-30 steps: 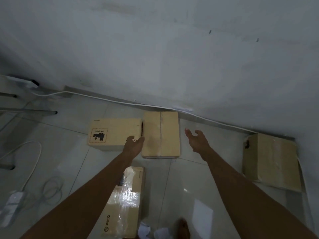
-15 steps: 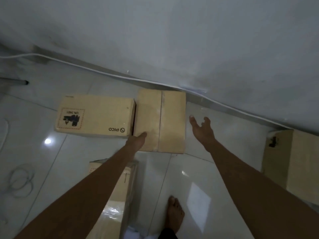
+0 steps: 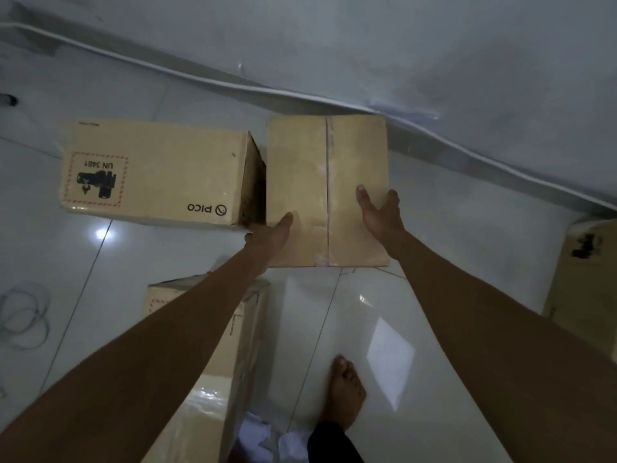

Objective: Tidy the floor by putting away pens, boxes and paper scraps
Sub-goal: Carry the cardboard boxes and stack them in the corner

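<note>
- Brown cardboard fills the head view: a tape-seamed cardboard box (image 3: 320, 182) is seen on the tiled floor (image 3: 434, 228), its far edge near the wall (image 3: 400, 45) and its left side just beside a PICO-branded box (image 3: 157, 172).
- The left hand (image 3: 270, 235) is set at the near left corner with the thumb laid on top. The other fingers are hidden down the side, so their curl cannot be told.
- The right hand (image 3: 379, 215) is spread at the right edge, thumb and fingers apart, nothing pinched.
- The step is judged to be the seizing of this box. A firm two-sided clamp is called for before any lift.
- Little room is left in the narrow gap on the left. Open tile is offered to the right, while a bare foot (image 3: 345, 392), a film-wrapped box (image 3: 203, 412) and paper scraps (image 3: 267, 442) are to be avoided nearer in.
</note>
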Demonstrator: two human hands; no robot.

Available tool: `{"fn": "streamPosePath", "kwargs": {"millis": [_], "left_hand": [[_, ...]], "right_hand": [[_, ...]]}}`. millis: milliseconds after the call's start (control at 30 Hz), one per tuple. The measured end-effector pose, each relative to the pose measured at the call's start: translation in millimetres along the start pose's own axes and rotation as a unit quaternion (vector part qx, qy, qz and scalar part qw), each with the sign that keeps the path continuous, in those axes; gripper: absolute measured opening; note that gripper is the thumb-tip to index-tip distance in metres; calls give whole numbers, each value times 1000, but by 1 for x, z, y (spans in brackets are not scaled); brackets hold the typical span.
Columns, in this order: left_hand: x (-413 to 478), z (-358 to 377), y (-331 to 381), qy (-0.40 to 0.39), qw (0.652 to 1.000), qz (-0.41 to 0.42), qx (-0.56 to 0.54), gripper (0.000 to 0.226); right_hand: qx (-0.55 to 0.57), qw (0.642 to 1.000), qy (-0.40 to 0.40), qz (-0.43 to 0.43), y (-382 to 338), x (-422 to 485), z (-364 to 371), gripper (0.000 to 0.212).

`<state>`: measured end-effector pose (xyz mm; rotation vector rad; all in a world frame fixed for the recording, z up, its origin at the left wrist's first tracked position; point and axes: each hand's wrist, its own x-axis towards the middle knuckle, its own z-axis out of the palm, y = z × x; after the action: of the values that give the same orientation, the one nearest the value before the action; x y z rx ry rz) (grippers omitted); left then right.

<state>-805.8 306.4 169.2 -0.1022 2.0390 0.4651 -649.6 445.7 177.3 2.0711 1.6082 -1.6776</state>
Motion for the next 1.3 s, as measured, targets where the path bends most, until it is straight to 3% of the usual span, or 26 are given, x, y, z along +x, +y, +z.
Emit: {"fn": "streamPosePath", "kwargs": {"millis": [67, 300, 467, 533, 667, 833, 967, 1300], "left_hand": [[3, 1, -7, -21, 1000, 8, 17, 94], [21, 2, -29, -90, 995, 32, 23, 110], [1, 4, -20, -89, 992, 78, -31, 55], [3, 8, -20, -84, 991, 100, -36, 48], [0, 14, -25, -74, 987, 137, -34, 46], [-30, 15, -19, -94, 984, 148, -35, 45], [-63, 10, -21, -114, 982, 144, -36, 47], [-186, -36, -18, -148, 972, 159, -95, 50]], "right_hand": [[-18, 1000, 7, 10, 5, 1, -2, 103], [-77, 995, 7, 62, 18, 7, -11, 101], [2, 997, -7, 78, 46, 5, -7, 97], [69, 996, -21, 48, 51, 8, -7, 91], [107, 994, -18, 13, 61, 6, -11, 81], [115, 993, 3, 20, 64, -16, -29, 96], [113, 993, 9, 28, 61, -47, -48, 77], [124, 989, 74, 32, 30, -178, -106, 72]]}}
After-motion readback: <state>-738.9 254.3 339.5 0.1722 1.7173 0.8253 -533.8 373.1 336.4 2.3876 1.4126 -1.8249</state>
